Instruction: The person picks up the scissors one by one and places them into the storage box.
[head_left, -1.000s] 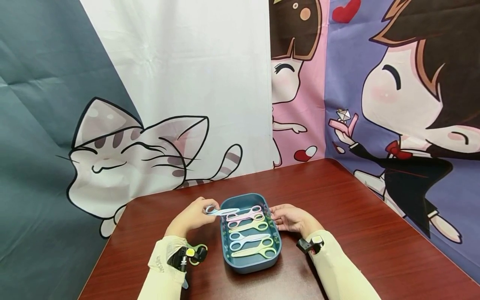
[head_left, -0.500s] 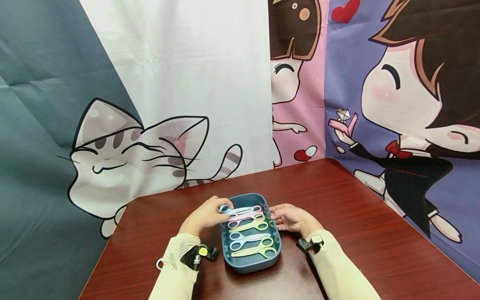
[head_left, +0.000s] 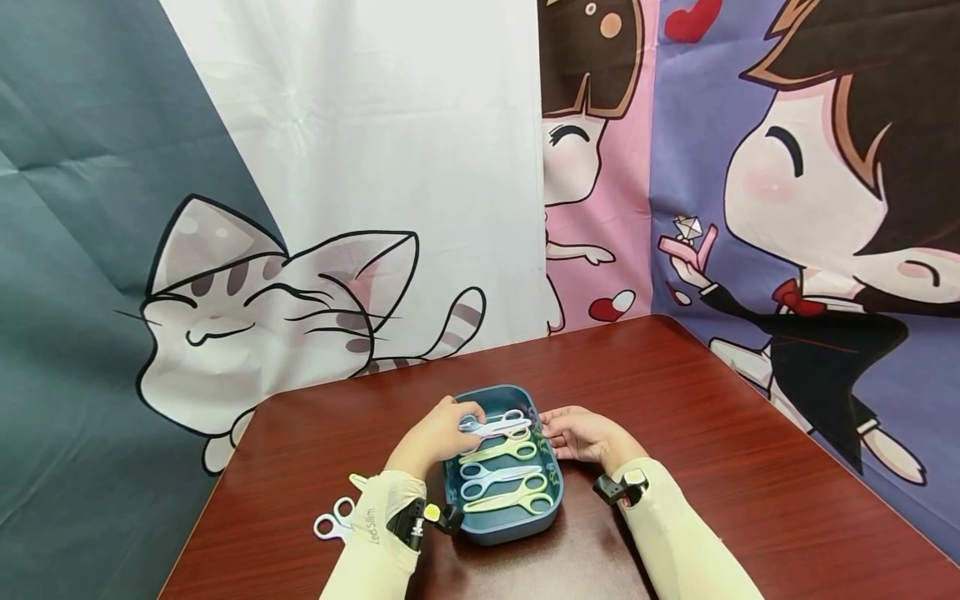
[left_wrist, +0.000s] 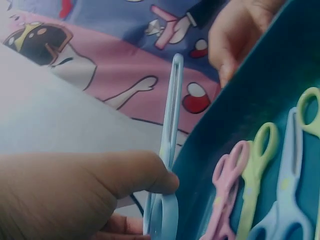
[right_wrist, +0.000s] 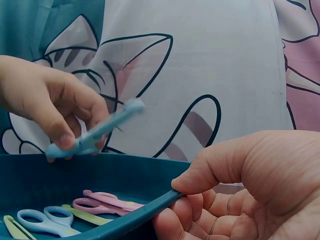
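Right wrist view: light-blue scissors point(right_wrist: 106, 127) are pinched by the left hand point(right_wrist: 54, 97) above a teal tray point(right_wrist: 125, 172), whose rim is pinched by the right hand point(right_wrist: 245, 177).

Dark-blue rectangular plastic tray point(head_left: 510, 531) on reddish-brown wood-grained bench point(head_left: 637, 375), yellow-green plastic scissors point(head_left: 504, 501) in tray's near end, pale-blue plastic scissors point(head_left: 341, 526) on bench left of tray.

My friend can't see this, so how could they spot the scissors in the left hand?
Find the reddish-brown table, then the dark teal tray on it. Toward its far end, the left hand grips light-blue scissors. Unlike the blue pair lying inside the tray, these are held up.
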